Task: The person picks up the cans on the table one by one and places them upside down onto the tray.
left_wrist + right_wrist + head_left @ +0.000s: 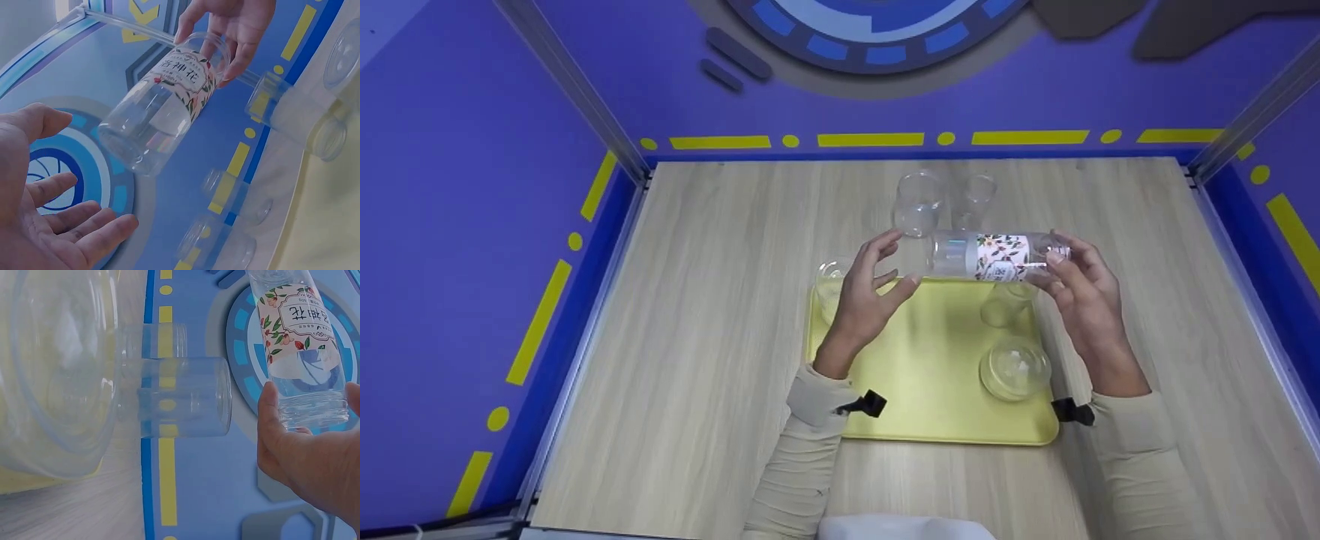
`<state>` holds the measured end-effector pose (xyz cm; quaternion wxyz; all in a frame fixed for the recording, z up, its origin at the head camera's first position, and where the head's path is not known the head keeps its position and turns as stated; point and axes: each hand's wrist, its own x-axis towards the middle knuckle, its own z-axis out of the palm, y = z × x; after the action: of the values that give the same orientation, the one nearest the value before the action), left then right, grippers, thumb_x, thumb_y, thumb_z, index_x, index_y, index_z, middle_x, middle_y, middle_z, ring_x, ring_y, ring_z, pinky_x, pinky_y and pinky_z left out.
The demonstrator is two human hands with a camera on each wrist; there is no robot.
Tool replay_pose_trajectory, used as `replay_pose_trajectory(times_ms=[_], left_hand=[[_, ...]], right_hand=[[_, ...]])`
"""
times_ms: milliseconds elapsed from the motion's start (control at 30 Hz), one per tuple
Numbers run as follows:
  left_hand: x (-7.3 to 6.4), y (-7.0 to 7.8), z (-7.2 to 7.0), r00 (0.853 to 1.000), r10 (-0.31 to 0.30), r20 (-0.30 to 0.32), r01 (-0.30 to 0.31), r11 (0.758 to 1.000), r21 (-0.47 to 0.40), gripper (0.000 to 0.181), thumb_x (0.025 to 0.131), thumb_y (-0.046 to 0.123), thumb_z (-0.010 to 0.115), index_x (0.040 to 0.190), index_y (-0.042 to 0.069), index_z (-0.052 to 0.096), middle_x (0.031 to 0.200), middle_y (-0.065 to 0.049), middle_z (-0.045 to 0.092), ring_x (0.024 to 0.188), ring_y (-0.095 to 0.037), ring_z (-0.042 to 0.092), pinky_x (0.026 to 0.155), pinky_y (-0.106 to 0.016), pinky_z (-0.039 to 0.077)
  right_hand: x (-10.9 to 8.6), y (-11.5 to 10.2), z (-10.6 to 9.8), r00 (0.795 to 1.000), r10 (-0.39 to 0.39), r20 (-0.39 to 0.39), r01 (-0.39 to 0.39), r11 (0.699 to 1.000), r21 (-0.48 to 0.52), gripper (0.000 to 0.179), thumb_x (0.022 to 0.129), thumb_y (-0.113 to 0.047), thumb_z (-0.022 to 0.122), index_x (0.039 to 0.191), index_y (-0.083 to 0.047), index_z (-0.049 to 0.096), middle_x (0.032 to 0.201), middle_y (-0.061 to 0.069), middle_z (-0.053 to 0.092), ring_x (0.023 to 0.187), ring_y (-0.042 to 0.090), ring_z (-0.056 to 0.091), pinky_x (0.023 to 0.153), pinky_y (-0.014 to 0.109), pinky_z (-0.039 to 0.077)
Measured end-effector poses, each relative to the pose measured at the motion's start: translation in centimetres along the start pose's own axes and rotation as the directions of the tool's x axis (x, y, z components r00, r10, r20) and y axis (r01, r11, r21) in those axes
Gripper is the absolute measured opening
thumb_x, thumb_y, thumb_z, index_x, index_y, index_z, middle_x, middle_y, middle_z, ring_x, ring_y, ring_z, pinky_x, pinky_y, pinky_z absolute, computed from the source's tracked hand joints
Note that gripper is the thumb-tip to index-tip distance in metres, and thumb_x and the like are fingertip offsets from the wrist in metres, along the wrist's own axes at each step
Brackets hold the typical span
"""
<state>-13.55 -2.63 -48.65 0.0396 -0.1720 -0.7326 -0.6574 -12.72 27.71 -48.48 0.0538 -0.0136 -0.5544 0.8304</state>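
Observation:
A clear, see-through jar with a flower-printed label lies sideways in the air above the back edge of the yellow tray. My right hand grips it around the threaded mouth end, as the right wrist view shows with the thumb and fingers on the neck. The jar's base points left, toward my left hand. That hand is held with spread fingers, and in the left wrist view a gap separates it from the jar. No contents show inside the jar.
A round clear bowl and a clear cup are on the tray's right side. Another clear vessel is at its left back corner, partly behind my left hand. Two clear glasses, one wider and one narrower, stand behind the tray.

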Motion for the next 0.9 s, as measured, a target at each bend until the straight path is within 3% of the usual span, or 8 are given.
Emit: replay_pose_trajectory(times_ms=[167,433,667,900], left_hand=[[0.5,0.0,1.0,1.000,0.000,0.027,0.000,1.000,-0.004,0.066,0.098,0.025,0.073,0.156,0.007,0.048,0.156,-0.009,0.048,0.145,-0.028,0.046,0.107,-0.042,0.052],[0.7,0.2,2.0,0.997,-0.028,0.067,0.029,1.000,-0.004,0.067,0.099,0.026,0.074,0.158,0.007,0.046,0.158,-0.010,0.046,0.147,-0.031,0.044,0.108,-0.048,0.051],[1.0,0.3,2.5,0.997,-0.066,0.046,0.067,0.998,-0.019,0.066,0.099,0.027,0.074,0.158,0.014,0.048,0.157,-0.007,0.047,0.142,-0.019,0.049,0.103,-0.039,0.054],[1.4,0.1,2.9,0.996,-0.087,0.005,0.087,0.994,-0.062,0.063,0.098,0.027,0.075,0.155,0.015,0.052,0.155,-0.005,0.052,0.136,-0.015,0.055,0.097,-0.034,0.057]], right_hand=[[0.0,-0.1,0.0,1.000,0.006,0.006,-0.006,1.000,-0.014,0.042,0.107,-0.006,0.059,0.146,0.001,0.047,0.135,0.019,0.045,0.111,0.020,0.059,0.093,0.028,0.056],[-0.1,-0.3,0.1,1.000,0.015,0.013,-0.014,1.000,-0.021,0.042,0.107,-0.006,0.059,0.147,0.001,0.047,0.136,0.019,0.045,0.114,0.021,0.058,0.094,0.028,0.056],[-0.2,-0.3,0.2,1.000,0.010,0.023,-0.010,1.000,-0.026,0.044,0.107,-0.006,0.057,0.149,0.002,0.046,0.137,0.019,0.044,0.115,0.022,0.057,0.093,0.027,0.055],[-0.3,-0.3,0.4,1.000,0.016,0.023,-0.015,1.000,-0.027,0.044,0.107,-0.005,0.058,0.149,0.002,0.046,0.140,0.019,0.043,0.117,0.023,0.056,0.094,0.028,0.056]])
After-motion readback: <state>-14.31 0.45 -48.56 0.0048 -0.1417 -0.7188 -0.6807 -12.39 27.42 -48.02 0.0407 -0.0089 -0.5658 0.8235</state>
